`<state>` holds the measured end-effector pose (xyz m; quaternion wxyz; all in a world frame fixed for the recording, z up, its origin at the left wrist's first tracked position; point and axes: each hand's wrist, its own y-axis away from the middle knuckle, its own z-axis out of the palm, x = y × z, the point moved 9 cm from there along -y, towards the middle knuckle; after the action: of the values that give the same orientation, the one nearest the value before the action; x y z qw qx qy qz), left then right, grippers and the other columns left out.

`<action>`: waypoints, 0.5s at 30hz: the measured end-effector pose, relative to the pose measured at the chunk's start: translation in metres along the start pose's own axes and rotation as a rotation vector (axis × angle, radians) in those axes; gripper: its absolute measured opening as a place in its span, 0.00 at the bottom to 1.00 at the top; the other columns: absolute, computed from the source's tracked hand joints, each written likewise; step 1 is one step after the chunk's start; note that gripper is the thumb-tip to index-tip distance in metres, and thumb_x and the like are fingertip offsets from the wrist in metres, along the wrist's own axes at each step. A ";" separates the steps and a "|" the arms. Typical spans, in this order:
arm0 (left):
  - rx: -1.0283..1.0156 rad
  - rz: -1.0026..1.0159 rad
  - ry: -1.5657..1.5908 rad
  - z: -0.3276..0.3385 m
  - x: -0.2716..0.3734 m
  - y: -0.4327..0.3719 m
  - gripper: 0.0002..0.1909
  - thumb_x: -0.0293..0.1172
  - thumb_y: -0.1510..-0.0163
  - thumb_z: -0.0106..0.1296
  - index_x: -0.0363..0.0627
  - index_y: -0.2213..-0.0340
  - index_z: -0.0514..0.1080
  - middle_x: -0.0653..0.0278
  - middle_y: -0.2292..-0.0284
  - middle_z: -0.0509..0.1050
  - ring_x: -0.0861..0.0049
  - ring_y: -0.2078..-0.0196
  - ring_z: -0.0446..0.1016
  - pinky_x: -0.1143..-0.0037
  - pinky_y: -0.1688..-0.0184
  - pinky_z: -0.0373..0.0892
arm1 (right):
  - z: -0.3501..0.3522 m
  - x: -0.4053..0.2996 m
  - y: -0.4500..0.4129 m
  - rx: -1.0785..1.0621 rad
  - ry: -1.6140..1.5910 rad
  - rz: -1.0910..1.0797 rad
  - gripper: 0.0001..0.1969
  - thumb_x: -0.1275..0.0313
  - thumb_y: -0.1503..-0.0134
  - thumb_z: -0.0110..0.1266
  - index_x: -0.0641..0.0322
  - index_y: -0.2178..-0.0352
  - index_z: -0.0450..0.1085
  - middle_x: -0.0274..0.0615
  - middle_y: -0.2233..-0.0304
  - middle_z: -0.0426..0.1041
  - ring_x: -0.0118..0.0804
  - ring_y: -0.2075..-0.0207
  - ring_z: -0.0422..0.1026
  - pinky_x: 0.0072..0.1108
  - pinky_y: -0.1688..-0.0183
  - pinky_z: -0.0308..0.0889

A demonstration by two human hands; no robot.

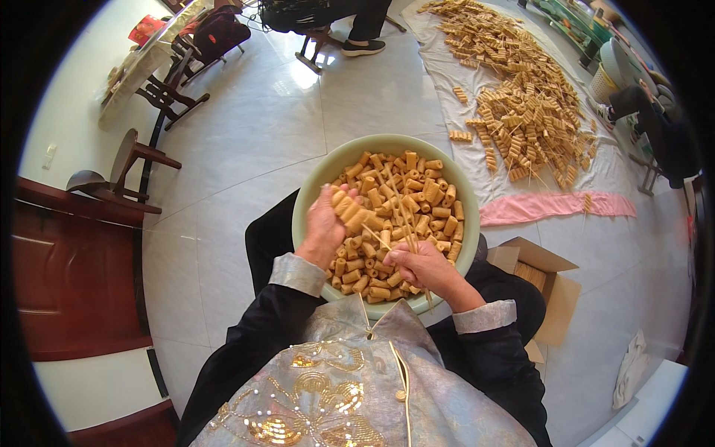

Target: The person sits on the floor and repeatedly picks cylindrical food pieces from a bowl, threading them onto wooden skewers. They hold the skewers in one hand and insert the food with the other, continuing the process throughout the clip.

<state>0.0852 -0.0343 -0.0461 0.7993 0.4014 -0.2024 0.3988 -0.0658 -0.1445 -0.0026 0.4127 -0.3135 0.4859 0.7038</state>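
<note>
A round pale-green basin point(385, 142) rests on the lap, filled with short tan rolls point(363, 282) that have hollow centres. Over its left side my left hand point(325, 223) grips several rolls point(349, 209) set side by side on a thin wooden skewer point(375, 234). My right hand point(427, 268), at the basin's lower right, pinches the lower end of that skewer. Several bare wooden skewers point(401, 207) are also in my right hand and point up across the rolls.
Skewered rolls point(525, 123) lie heaped on a white sheet point(447, 106), with a pink cloth point(503, 211) along its near edge. An open cardboard box point(561, 302) holding skewers stands at right. Wooden chairs point(131, 162) are at left. Other people sit beyond the basin and at far right.
</note>
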 end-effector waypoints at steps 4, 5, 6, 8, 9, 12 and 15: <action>0.084 -0.012 -0.022 -0.035 0.009 0.006 0.23 0.46 0.42 0.36 0.39 0.54 0.57 0.56 0.55 0.63 0.67 0.52 0.64 0.64 0.52 0.65 | -0.003 -0.009 0.000 0.021 0.089 -0.004 0.13 0.67 0.46 0.43 0.64 0.78 0.70 0.25 0.91 0.57 0.18 0.90 0.54 0.12 0.87 0.50; 0.122 -0.040 -0.022 -0.042 0.008 0.009 0.24 0.47 0.42 0.36 0.39 0.53 0.57 0.56 0.54 0.62 0.67 0.51 0.62 0.64 0.51 0.64 | -0.015 -0.018 0.001 0.093 -0.057 -0.046 0.13 0.67 0.45 0.43 0.64 0.76 0.70 0.25 0.91 0.56 0.17 0.90 0.53 0.11 0.87 0.49; 0.281 -0.055 0.043 -0.055 0.005 0.013 0.25 0.48 0.42 0.36 0.39 0.52 0.56 0.56 0.53 0.60 0.67 0.50 0.60 0.64 0.50 0.62 | -0.028 -0.025 0.003 0.152 -0.186 -0.070 0.13 0.66 0.44 0.42 0.64 0.75 0.70 0.24 0.91 0.55 0.17 0.90 0.53 0.10 0.88 0.49; 0.280 -0.100 0.038 -0.053 0.003 0.017 0.24 0.47 0.42 0.37 0.40 0.52 0.57 0.57 0.55 0.62 0.68 0.51 0.62 0.66 0.51 0.62 | -0.054 -0.044 0.008 0.265 -0.458 -0.209 0.13 0.66 0.43 0.41 0.63 0.71 0.70 0.23 0.91 0.53 0.15 0.91 0.51 0.09 0.89 0.47; 0.278 -0.115 0.030 -0.050 0.003 0.020 0.23 0.46 0.42 0.37 0.41 0.53 0.58 0.57 0.55 0.62 0.68 0.52 0.62 0.67 0.51 0.63 | -0.066 -0.056 0.012 0.309 -0.602 -0.353 0.13 0.65 0.42 0.41 0.62 0.68 0.69 0.23 0.91 0.52 0.14 0.91 0.50 0.09 0.90 0.46; 0.033 -0.153 -0.100 -0.013 -0.002 0.025 0.15 0.39 0.44 0.43 0.42 0.59 0.64 0.64 0.65 0.69 0.75 0.62 0.69 0.75 0.58 0.69 | -0.053 -0.038 0.002 0.233 -0.507 -0.162 0.12 0.66 0.42 0.42 0.62 0.65 0.68 0.24 0.89 0.56 0.15 0.92 0.49 0.11 0.91 0.45; -0.172 -0.210 -0.203 0.027 -0.019 0.039 0.11 0.33 0.46 0.47 0.41 0.62 0.67 0.67 0.68 0.71 0.79 0.67 0.72 0.80 0.64 0.71 | -0.012 0.001 -0.006 0.025 -0.303 0.137 0.15 0.65 0.41 0.40 0.67 0.62 0.67 0.26 0.88 0.60 0.15 0.92 0.51 0.09 0.92 0.46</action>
<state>0.0424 -0.0513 -0.0231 0.8435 0.3886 -0.2725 0.2516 -0.0599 -0.1548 -0.0101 0.4362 -0.1645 0.4472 0.7634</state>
